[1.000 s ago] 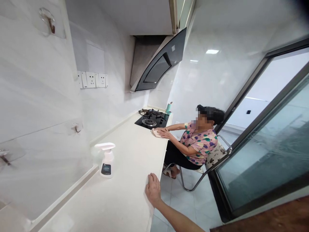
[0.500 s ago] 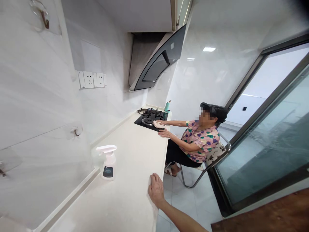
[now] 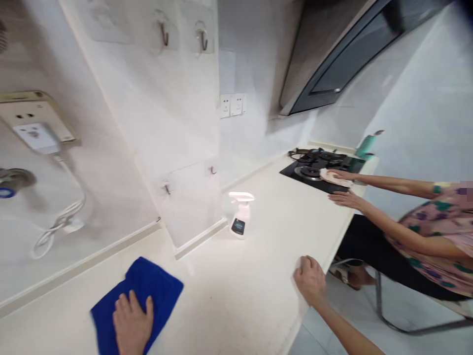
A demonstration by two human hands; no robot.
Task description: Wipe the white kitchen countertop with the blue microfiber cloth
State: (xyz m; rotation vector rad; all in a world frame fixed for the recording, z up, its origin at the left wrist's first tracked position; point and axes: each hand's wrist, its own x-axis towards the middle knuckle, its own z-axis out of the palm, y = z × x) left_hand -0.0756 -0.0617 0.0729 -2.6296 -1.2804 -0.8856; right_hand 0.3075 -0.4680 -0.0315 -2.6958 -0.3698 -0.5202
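My left hand [image 3: 132, 324] lies flat, fingers stretched out, on a blue cloth [image 3: 138, 300] spread on the white countertop [image 3: 236, 291] at the lower left. My right hand [image 3: 309, 278] rests on the counter's front edge, fingers curled over it, holding nothing that I can see. A white spray bottle [image 3: 240, 215] stands upright near the wall, between the two hands and farther back.
A seated person in a flowered top wipes the black gas hob [image 3: 318, 167] with a pale cloth [image 3: 334, 177] at the far right. A teal bottle [image 3: 367, 144] stands behind the hob. Wall sockets [image 3: 232, 105], hooks, a plugged cable [image 3: 59, 222] and a range hood [image 3: 332, 74] line the wall.
The view has swung left and down. My left hand and the blue cloth have come into sight. My right hand stays on the counter edge. The other person keeps wiping the hob.
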